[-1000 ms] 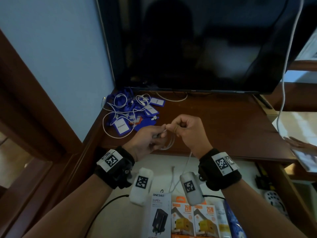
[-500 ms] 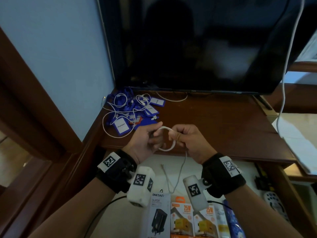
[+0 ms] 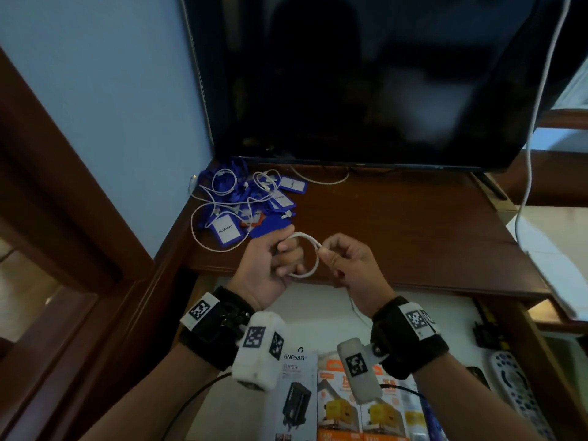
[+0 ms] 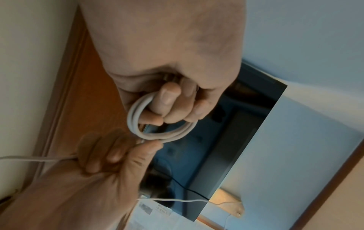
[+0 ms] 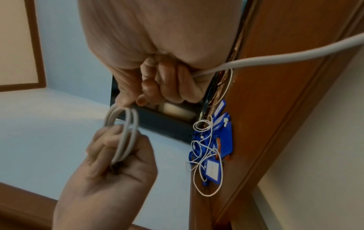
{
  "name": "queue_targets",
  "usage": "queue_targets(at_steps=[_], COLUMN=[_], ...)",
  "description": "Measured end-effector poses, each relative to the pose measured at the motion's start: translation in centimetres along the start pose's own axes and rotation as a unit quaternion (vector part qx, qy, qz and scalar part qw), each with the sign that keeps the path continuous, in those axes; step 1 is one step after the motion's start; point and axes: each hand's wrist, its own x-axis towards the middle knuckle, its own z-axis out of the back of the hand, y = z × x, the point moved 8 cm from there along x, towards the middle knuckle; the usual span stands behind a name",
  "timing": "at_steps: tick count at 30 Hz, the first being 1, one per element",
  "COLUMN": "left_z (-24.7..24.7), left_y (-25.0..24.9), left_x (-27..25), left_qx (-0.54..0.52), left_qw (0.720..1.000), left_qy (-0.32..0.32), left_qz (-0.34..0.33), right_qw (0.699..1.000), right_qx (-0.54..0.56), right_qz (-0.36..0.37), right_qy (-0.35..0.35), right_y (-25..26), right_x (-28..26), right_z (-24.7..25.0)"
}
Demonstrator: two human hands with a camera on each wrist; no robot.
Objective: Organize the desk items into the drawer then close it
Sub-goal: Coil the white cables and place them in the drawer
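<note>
dim and soft throughout, daylight entering from the right, faint reflections on the dark screen (image 3: 366, 84), motion blur in wrist views, edges bowed by wide-angle distortion.

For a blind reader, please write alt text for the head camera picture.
Two hands wind a white cable into a small coil over a brown desk: the left hand holds the coil, the right hand pinches it. Below them an open drawer holds charger boxes.
</note>
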Motion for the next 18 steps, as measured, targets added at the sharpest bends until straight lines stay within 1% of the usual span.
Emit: queue_targets(at_steps=[3, 6, 9, 12, 15, 18], left_z=[0.5, 0.8, 0.9, 0.8, 0.8, 0.3], left_y=[-1.9, -3.3, -3.8, -4.2, -4.9, -5.5], left_x=[-0.4, -0.7, -0.8, -0.9, -1.1, -1.1], left_qx=[-0.046, -0.053, -0.034, -0.024, 0.041, 0.144], left_qw=[0.998, 0.996, 0.995, 0.991, 0.981, 0.959], left_qy=[-0.002, -0.001, -0.016, -0.032, -0.071, -0.103], left_qz=[-0.043, -0.071, -0.097, -0.131, -0.176, -0.220], right_qw=[0.999, 0.997, 0.996, 0.993, 0.985, 0.974], right_qx=[0.026, 0.026, -0.008, -0.063, -0.147, -0.220], right_qz=[-0.020, -0.026, -0.009, 0.006, 0.019, 0.026], right_qy=[-0.030, -0.063, -0.089, -0.100, -0.091, -0.043], right_y=[-1.3, -2.4, -2.7, -2.7, -1.8, -0.5], right_x=[0.1, 0.0, -0.2, -0.2, -0.3, -0.7], right_z=[1.4, 2.6, 3.0, 3.0, 2.0, -0.5])
